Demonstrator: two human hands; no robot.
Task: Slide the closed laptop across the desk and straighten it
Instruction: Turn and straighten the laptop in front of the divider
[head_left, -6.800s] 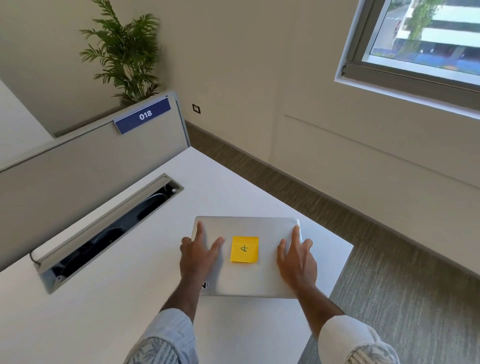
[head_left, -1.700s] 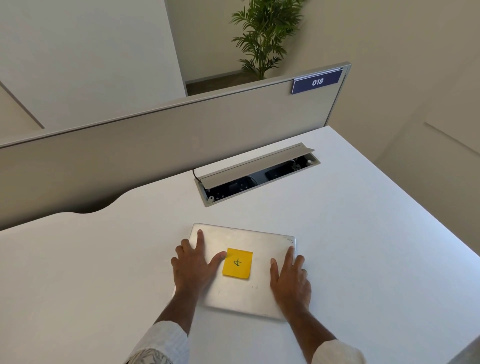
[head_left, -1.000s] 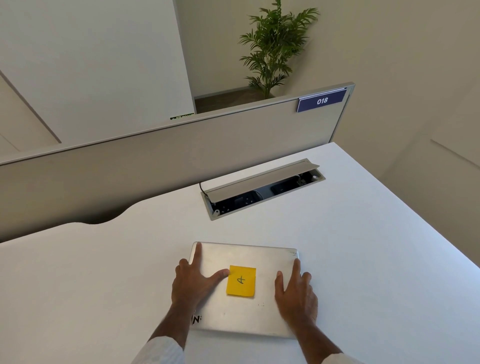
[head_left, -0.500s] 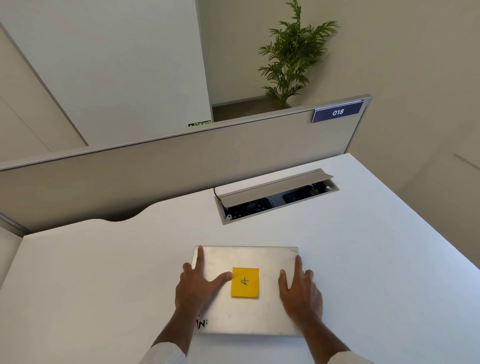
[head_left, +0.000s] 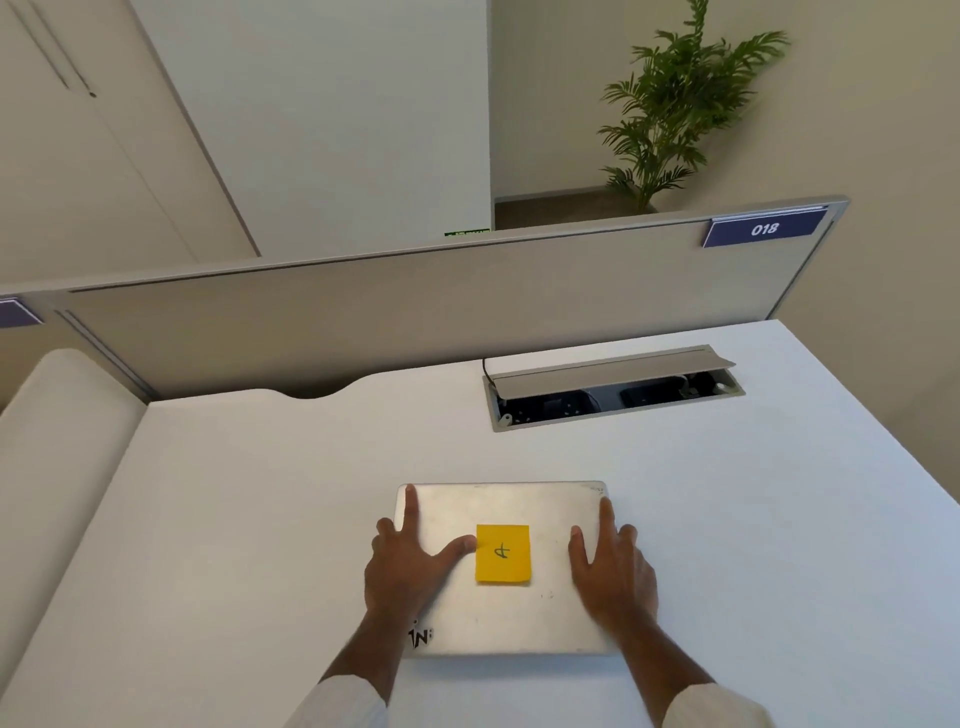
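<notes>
Head camera looks steeply down, seemingly close.

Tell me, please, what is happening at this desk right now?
A person has both palms flat on a closed silver laptop lying on the white desk. The left hand presses its left side and the right hand its right side, either side of a yellow sticky note on the lid. The laptop's far edge looks roughly parallel to the open cable tray beyond it, so it seems about straight.
</notes>
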